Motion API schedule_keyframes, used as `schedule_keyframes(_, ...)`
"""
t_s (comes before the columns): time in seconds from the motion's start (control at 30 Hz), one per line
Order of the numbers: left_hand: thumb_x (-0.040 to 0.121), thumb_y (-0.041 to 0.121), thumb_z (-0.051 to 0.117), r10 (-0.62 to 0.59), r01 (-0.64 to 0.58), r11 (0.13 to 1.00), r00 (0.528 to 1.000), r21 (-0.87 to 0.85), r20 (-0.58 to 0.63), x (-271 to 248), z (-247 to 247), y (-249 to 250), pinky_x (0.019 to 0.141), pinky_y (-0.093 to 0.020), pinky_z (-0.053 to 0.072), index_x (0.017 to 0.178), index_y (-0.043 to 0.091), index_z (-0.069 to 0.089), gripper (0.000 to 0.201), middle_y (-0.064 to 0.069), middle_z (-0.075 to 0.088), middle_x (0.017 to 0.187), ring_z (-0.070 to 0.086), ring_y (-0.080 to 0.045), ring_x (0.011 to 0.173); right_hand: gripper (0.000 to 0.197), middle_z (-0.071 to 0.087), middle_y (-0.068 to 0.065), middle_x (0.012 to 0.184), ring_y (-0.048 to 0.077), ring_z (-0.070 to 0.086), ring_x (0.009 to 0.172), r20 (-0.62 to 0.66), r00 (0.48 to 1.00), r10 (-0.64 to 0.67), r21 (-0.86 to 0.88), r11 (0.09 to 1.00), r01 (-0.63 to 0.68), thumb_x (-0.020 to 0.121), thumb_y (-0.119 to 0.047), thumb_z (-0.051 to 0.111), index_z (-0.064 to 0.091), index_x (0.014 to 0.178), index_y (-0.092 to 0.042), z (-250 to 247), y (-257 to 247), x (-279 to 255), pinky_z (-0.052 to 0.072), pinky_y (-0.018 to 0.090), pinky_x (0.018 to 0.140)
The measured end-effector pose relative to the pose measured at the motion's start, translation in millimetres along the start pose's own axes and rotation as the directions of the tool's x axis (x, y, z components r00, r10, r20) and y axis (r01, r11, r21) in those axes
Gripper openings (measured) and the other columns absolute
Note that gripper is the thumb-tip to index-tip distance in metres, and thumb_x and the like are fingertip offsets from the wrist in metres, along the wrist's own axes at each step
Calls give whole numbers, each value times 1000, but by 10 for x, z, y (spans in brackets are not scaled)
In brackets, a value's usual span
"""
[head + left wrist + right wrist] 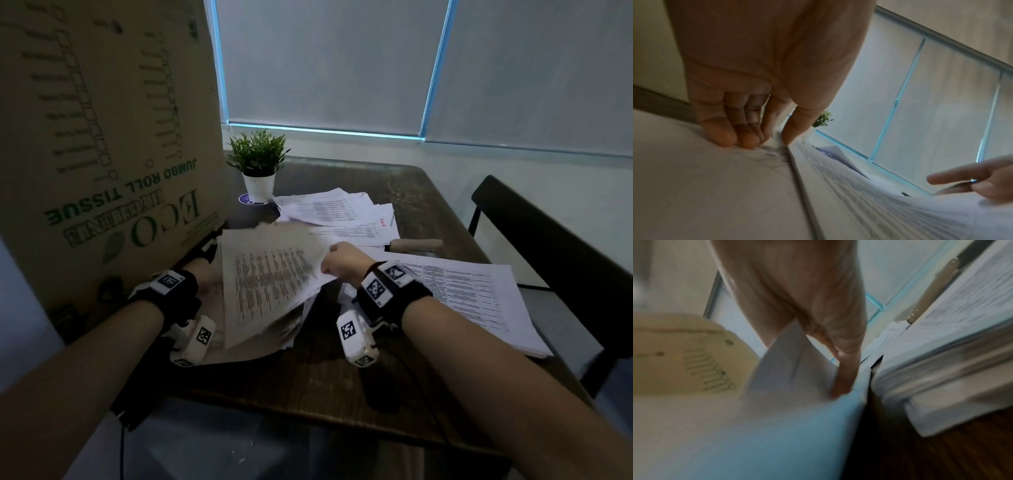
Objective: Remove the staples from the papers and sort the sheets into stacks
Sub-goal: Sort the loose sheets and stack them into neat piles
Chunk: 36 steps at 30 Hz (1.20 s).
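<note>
A thick bundle of printed sheets is tilted up over the dark table in front of me. My left hand holds its left side from behind; in the left wrist view my left hand pinches the bundle between thumb and fingertips. My right hand grips the right edge of the top sheets. In the blurred right wrist view my right hand has a sheet corner tucked against it. A small blue-tipped thing shows at the right hand; what it is I cannot tell.
A neat stack of sheets lies at the right, a loose pile at the back. A beige-handled tool lies between them. A large cardboard box stands at the left, a potted plant behind, a dark chair to the right.
</note>
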<state>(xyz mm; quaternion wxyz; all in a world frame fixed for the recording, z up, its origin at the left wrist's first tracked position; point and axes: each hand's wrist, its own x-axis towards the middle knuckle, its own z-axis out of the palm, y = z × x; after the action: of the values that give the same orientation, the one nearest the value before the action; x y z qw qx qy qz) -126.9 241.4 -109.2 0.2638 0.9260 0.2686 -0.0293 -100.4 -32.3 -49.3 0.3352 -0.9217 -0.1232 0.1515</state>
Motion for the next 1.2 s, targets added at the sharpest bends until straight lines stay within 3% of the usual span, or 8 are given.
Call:
schedule_keyframes(0.13, 88, 34, 62, -64, 61, 989, 998, 136, 16, -45, 4, 22, 83, -33, 43, 131, 1, 46, 57, -21, 52, 128, 52, -33, 114, 25, 63, 16, 104, 24, 59, 92, 42, 998, -37, -91, 995, 41, 92, -13, 64, 63, 108, 7, 183, -2, -62, 49, 32, 79)
schedule_keyframes(0.23, 89, 33, 61, -78, 77, 994, 997, 71, 14, -61, -15, -46, 83, -32, 40, 129, -2, 47, 56, -21, 50, 130, 51, -34, 115, 41, 63, 21, 124, 32, 61, 112, 60, 995, -73, -76, 994, 78, 90, -13, 65, 59, 124, 9, 315, 12, -47, 50, 40, 98)
schedule_keyframes(0.37, 91, 21, 58, -78, 78, 997, 996, 17, -40, -95, -51, -152, 90, -33, 41, 129, -6, 47, 48, -25, 50, 130, 50, -36, 116, 42, 65, 12, 120, 27, 62, 108, 214, 976, -41, -100, 993, 64, 87, -29, 71, 64, 119, -3, 471, -7, -18, 51, 35, 91)
schedule_keyframes(0.57, 89, 12, 59, -28, 32, 998, 997, 61, -69, -260, -153, -155, 67, -30, 38, 93, -5, 56, 19, -20, 55, 93, 55, -30, 84, 40, 62, 12, 123, 25, 58, 111, 167, 985, -38, -58, 997, 49, 92, -30, 66, 62, 120, -2, 402, -61, -56, 47, 30, 88)
schedule_keyframes(0.73, 88, 7, 61, -50, 51, 998, 999, 40, -12, -394, -208, -190, 71, -30, 36, 77, 0, 55, 14, -26, 56, 100, 56, -35, 98, 80, 36, 7, 155, 25, 38, 139, 284, 935, -212, -148, 954, 261, 86, -39, 72, 33, 151, -12, 439, 7, -255, 32, 38, 115)
schedule_keyframes(0.87, 90, 12, 59, -132, 126, 986, 990, 111, 52, -509, -172, -184, 81, -34, 43, 104, -7, 56, 25, -25, 53, 126, 53, -32, 109, 94, 34, 0, 156, 21, 36, 140, 418, 869, -265, -380, 818, 431, 78, -40, 77, 25, 155, -22, 626, -38, -330, 34, 31, 112)
schedule_keyframes(1.07, 92, 17, 56, -150, 149, 988, 988, 35, 39, -616, -153, -229, 77, -31, 40, 127, -7, 46, 43, -23, 50, 128, 51, -35, 113, 72, 55, 7, 136, 25, 52, 123, 445, 830, -337, -535, 643, 548, 84, -41, 71, 42, 146, -17, 756, -191, -410, 45, 34, 99)
schedule_keyframes(1.2, 91, 14, 57, -191, 218, 961, 969, -172, 159, -556, -177, -388, 90, -47, 49, 123, -7, 47, 40, -25, 53, 121, 54, -41, 111, 65, 60, 11, 111, 28, 59, 102, 441, 813, -380, -637, 505, 582, 84, -45, 69, 48, 136, -12, 833, -310, -432, 50, 34, 79)
